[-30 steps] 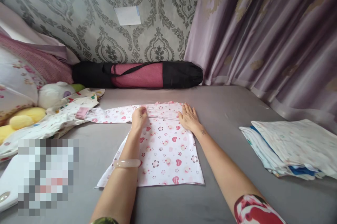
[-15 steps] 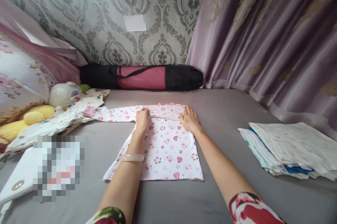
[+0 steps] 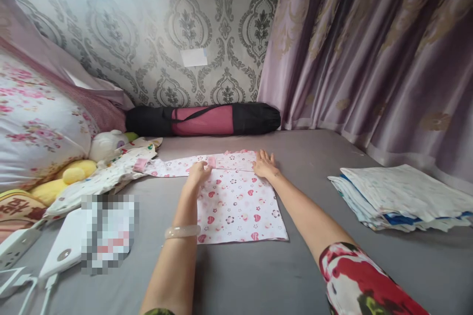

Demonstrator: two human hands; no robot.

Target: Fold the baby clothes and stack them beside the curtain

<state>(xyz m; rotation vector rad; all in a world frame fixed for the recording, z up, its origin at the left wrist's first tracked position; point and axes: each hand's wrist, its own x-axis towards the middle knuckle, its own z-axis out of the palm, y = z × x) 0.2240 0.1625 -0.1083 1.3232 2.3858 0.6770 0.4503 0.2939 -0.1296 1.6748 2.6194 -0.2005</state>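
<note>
A small white shirt (image 3: 236, 206) printed with pink hearts and flowers lies flat in front of me. One of its sleeves stretches out to the left, and the other is folded across the top, its pink cuff (image 3: 212, 161) showing beside my left hand (image 3: 200, 173). That hand is at the shirt's left side below the shoulder, fingers curled in on the fabric. My right hand (image 3: 265, 164) rests flat with spread fingers on the right shoulder edge. My left forearm hides the shirt's lower left part.
Folded clothes (image 3: 402, 199) are stacked at the right. At the left are a patterned garment (image 3: 96, 177), plush toys (image 3: 79, 172), a white device with a cable (image 3: 64, 241) and a power strip (image 3: 20, 243). A black and pink rolled bag (image 3: 203, 120) lies along the wall.
My left hand has shifted off the folded sleeve's end towards the shirt's left side, uncovering the pink cuff. My right hand stays pressed at the right shoulder. The view has tilted up somewhat.
</note>
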